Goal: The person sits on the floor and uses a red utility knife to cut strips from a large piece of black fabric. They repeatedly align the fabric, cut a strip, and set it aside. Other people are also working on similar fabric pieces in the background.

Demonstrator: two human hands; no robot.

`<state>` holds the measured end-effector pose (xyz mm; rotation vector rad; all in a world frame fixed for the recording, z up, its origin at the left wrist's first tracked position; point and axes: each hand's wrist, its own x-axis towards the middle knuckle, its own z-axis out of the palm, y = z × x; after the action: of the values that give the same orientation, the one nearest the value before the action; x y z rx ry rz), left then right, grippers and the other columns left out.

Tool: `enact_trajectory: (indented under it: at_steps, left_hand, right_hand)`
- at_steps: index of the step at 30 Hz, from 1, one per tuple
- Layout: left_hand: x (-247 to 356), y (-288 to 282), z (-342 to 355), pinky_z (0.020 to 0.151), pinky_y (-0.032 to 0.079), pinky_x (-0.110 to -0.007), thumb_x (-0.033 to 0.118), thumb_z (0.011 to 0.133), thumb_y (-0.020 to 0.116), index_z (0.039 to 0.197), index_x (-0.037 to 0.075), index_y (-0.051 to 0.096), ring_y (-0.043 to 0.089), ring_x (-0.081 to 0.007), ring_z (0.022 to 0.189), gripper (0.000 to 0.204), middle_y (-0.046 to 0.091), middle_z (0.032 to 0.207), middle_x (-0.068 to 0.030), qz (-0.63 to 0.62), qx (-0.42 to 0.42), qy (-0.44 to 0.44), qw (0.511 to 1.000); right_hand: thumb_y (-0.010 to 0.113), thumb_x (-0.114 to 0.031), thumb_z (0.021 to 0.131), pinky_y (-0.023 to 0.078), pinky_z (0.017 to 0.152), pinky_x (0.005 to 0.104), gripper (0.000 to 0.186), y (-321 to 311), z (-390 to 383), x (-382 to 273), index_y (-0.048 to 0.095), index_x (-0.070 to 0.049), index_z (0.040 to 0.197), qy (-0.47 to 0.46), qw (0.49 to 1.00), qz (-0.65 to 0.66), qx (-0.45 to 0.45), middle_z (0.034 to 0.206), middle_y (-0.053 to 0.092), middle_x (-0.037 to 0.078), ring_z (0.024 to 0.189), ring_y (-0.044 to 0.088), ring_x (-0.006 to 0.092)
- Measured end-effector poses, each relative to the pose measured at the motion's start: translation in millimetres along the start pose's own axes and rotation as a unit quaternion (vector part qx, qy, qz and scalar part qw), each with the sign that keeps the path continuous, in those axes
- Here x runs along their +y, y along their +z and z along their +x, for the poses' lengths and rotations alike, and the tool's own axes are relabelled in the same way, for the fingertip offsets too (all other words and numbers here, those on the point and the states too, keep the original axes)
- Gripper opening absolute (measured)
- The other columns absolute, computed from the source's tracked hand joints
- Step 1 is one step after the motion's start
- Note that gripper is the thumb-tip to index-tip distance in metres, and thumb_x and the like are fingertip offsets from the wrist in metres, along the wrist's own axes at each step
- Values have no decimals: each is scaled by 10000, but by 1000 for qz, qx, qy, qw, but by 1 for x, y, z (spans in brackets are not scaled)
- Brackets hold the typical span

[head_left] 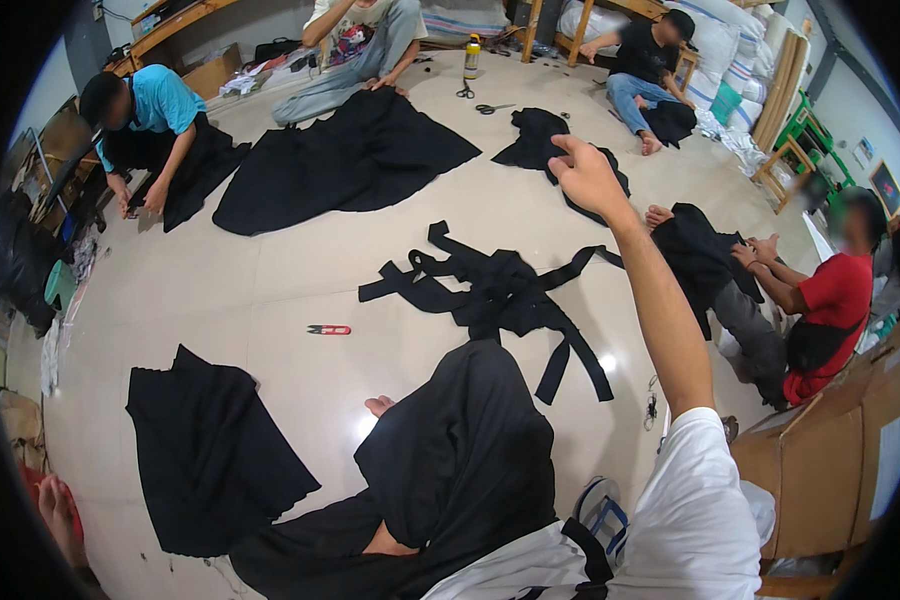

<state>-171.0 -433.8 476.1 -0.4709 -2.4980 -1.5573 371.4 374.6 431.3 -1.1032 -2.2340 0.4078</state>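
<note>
My right hand (pixel 585 178) is raised at the end of my outstretched arm, with fingers partly extended and nothing visible in them. In the picture it overlaps a small black fabric piece (pixel 532 140) on the floor; it seems held above it. No part of my left hand can be made out. In front of my bent knee lies a tangled pile of black fabric strips (pixel 500 290). Red-handled thread snips (pixel 330 330) rest on the floor left of the pile. Nearer on the left, a black ribbed-edge fabric piece (pixel 210 455) is spread out beside my leg.
Seated around the floor are a person in blue (pixel 165 110), a person in red (pixel 835 290), a person in black (pixel 645 70) and another at the back, with black cloth. Scissors (pixel 495 108) and a yellow bottle (pixel 471 60) stand farther off. Cardboard boxes (pixel 820 470) line my right.
</note>
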Motion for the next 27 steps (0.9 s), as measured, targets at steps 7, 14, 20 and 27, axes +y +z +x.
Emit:
enact_trajectory:
  at_steps: [7,14,20,27]
  left_hand:
    - [141,150,-97,673,484,-257,131,1031,628,1071,30,621,564,-95,735,109,605,872,-34,32,-271,73,959]
    - [241,314,-178,740,592,-303,62,992,663,1028,-51,648,710,-174,799,119,737,932,-165,-130,-483,15,866]
    - [269,352,-184,844,602,-338,189,1040,630,1091,-37,619,711,-212,993,232,706,1119,-177,-201,-529,15,825]
    - [195,304,-129,832,581,-288,245,1048,625,1195,1,641,709,-171,981,285,719,1145,-104,-200,-453,-104,862]
  right_hand:
    - [679,-207,976,518,994,374,483,3,-4,-53,580,-5,1403,-77,987,131,-42,1280,689,190,1138,678,259]
    - [888,-399,805,389,1145,436,1023,80,-108,-170,332,-48,1588,-202,837,457,-224,1589,427,144,1406,479,265]
    - [790,-260,928,513,730,273,577,139,-160,-222,529,-26,1386,-90,580,681,-439,1161,623,67,894,629,117]
    - [579,-276,1070,206,439,230,290,151,-162,-230,646,-32,929,123,649,586,-470,605,394,-76,481,309,34]
